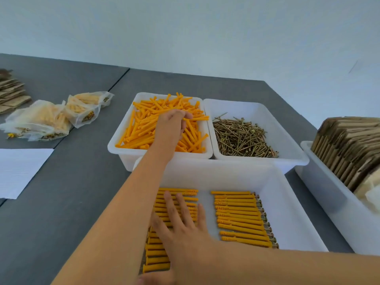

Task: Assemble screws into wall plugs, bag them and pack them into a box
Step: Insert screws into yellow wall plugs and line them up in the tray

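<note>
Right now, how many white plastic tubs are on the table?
4. One holds loose orange plugs, one beside it holds screws, the nearest holds assembled plugs in rows, and one at the right edge holds folded cardboard. Others may lie outside the view.

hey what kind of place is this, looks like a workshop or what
Probably a small packing bench, not a workshop: white bins of loose orange wall plugs and screws, filled bags, flat cardboard boxes on a grey table.

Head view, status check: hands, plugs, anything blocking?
Left hand grabbing loose orange plastic wall plugs in white tub. Right hand flat over assembled plug rows. Nothing blocking.
</note>
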